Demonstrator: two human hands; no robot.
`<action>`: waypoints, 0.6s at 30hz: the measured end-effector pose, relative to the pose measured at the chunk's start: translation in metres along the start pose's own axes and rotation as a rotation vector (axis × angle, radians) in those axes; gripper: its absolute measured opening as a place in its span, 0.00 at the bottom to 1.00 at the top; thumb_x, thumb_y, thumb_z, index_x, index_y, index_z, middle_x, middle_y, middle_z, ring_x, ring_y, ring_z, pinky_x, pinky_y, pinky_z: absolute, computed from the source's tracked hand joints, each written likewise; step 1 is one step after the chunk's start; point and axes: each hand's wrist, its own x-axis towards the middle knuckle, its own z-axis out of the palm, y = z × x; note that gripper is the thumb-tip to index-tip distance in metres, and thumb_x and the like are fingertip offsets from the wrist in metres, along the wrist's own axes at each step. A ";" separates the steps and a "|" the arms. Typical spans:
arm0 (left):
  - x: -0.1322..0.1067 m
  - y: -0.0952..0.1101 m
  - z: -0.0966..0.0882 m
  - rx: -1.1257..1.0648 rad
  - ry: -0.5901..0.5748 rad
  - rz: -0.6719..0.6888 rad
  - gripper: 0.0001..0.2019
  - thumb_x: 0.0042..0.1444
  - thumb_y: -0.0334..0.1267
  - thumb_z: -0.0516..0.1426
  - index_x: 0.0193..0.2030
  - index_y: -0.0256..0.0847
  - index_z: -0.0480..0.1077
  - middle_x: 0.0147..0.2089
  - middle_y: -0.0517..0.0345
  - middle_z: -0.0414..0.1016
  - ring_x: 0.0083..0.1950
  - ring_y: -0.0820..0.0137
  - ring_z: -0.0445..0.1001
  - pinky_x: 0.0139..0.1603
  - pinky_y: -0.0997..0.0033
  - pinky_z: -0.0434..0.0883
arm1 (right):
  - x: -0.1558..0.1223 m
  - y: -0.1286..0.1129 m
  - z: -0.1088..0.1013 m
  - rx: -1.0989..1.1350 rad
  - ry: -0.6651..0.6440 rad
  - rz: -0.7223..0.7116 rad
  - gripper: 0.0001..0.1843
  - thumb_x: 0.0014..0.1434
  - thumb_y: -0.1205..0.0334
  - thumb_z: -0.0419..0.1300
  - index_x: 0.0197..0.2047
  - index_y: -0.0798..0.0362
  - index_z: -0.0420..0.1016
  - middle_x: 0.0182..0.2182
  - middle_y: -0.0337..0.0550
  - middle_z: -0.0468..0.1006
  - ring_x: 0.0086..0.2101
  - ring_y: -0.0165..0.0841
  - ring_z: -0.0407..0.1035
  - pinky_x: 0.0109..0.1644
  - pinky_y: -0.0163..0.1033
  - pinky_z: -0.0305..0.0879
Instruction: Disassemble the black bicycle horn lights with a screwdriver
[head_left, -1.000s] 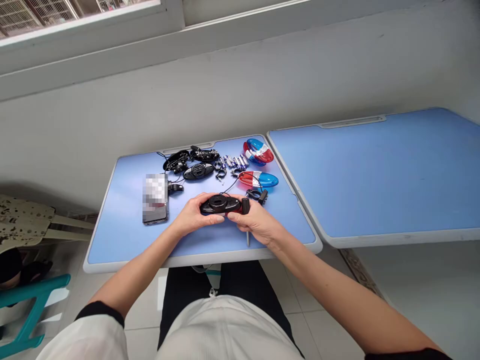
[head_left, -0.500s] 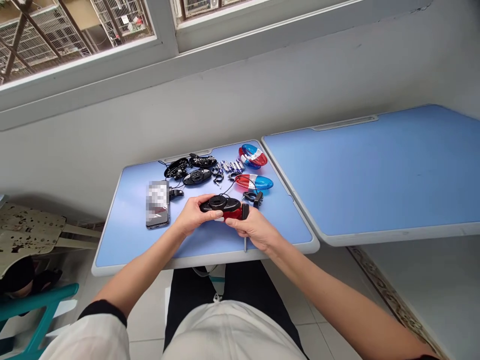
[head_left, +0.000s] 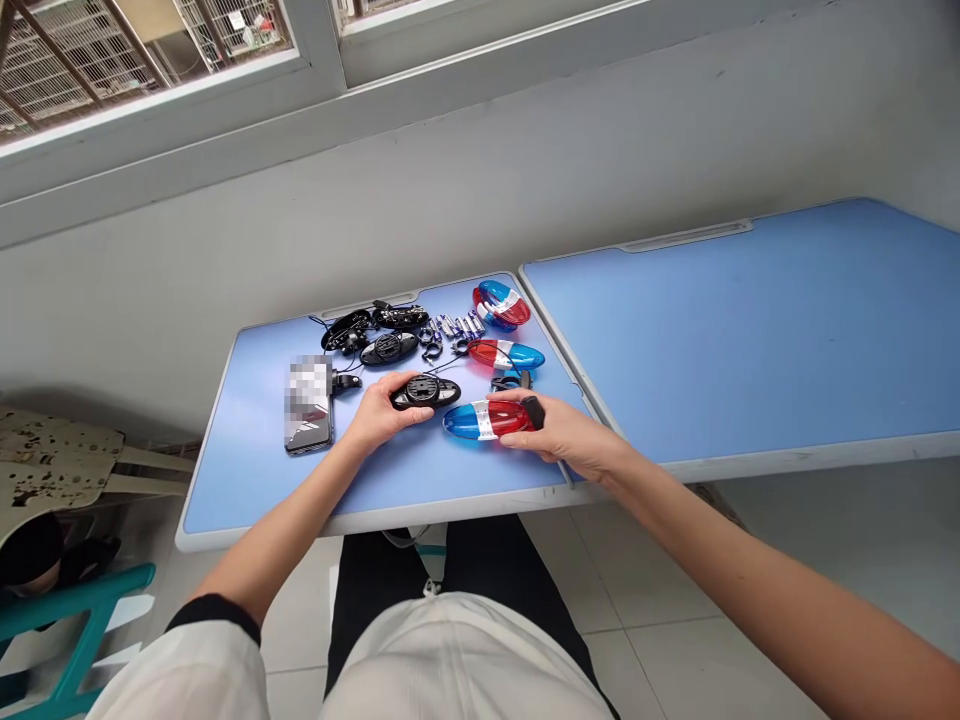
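**Pinned on one side, tucked away on the other**

From the head view, we look down on a blue folding table, its surface [head_left: 247,480] laid out with parts. Near the middle, our left hand [head_left: 380,418] sits over a black oval housing [head_left: 425,392] lying flat. Its fingers [head_left: 403,392] are pressed together and curled over the housing's left end, probably to keep it from sliding.

Just to the right, a blue-and-red lens shell [head_left: 480,421] lies on its side, its red end under our right hand [head_left: 559,430]. The fingers [head_left: 510,398] of that hand are close together across the shell, and they also pinch a small screwdriver [head_left: 533,412]. Its black handle shows above the knuckles and its thin shaft [head_left: 564,472] points toward the near edge, as if kept ready while the hand is busy.

Farther up, two more lens shells [head_left: 501,305] sit at the upper right of the layout, beside a row of AAA batteries [head_left: 457,326], small clamps [head_left: 431,345] and more black housings [head_left: 387,348]. At the left lies a phone [head_left: 307,438], partly blurred, probably set aside out of the hands' way. A second blue table [head_left: 750,320] adjoins on the right.
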 end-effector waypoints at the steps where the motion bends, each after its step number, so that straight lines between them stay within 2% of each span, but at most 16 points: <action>1: 0.000 -0.001 0.000 0.027 0.002 0.014 0.26 0.41 0.43 0.66 0.49 0.37 0.73 0.48 0.50 0.74 0.51 0.59 0.71 0.55 0.59 0.65 | 0.000 -0.001 -0.004 -0.025 0.023 0.000 0.37 0.37 0.63 0.69 0.53 0.51 0.68 0.28 0.37 0.72 0.23 0.24 0.58 0.18 0.29 0.44; 6: -0.002 -0.006 0.003 0.121 0.013 0.042 0.25 0.43 0.43 0.65 0.49 0.40 0.72 0.46 0.53 0.73 0.50 0.61 0.70 0.55 0.59 0.65 | -0.007 -0.009 -0.015 -0.101 0.117 -0.009 0.32 0.36 0.63 0.70 0.49 0.51 0.71 0.29 0.37 0.73 0.23 0.24 0.58 0.18 0.29 0.44; 9: -0.004 -0.008 0.004 0.189 0.003 0.071 0.26 0.43 0.43 0.66 0.50 0.39 0.72 0.46 0.52 0.72 0.51 0.60 0.68 0.56 0.59 0.64 | -0.015 -0.020 -0.027 -0.059 0.155 -0.028 0.32 0.33 0.64 0.71 0.46 0.52 0.73 0.28 0.38 0.73 0.22 0.24 0.58 0.18 0.29 0.46; 11: -0.005 -0.008 0.004 0.226 -0.020 0.086 0.26 0.42 0.43 0.66 0.50 0.40 0.72 0.47 0.52 0.71 0.52 0.60 0.67 0.57 0.58 0.63 | -0.016 -0.029 -0.041 0.000 0.235 -0.073 0.33 0.32 0.64 0.72 0.46 0.51 0.72 0.25 0.37 0.72 0.20 0.23 0.57 0.18 0.29 0.46; 14: -0.006 -0.008 0.004 0.255 -0.063 0.095 0.26 0.43 0.44 0.66 0.50 0.41 0.72 0.46 0.53 0.70 0.52 0.60 0.65 0.57 0.59 0.63 | -0.007 -0.039 -0.063 0.082 0.401 -0.127 0.31 0.34 0.67 0.72 0.45 0.50 0.70 0.20 0.33 0.68 0.16 0.21 0.52 0.17 0.29 0.42; 18: -0.006 -0.009 0.003 0.258 -0.095 0.103 0.25 0.43 0.44 0.66 0.50 0.41 0.72 0.46 0.54 0.70 0.51 0.60 0.65 0.56 0.59 0.63 | 0.014 -0.044 -0.082 0.144 0.533 -0.099 0.23 0.41 0.73 0.69 0.41 0.52 0.67 0.18 0.35 0.70 0.15 0.20 0.51 0.17 0.28 0.42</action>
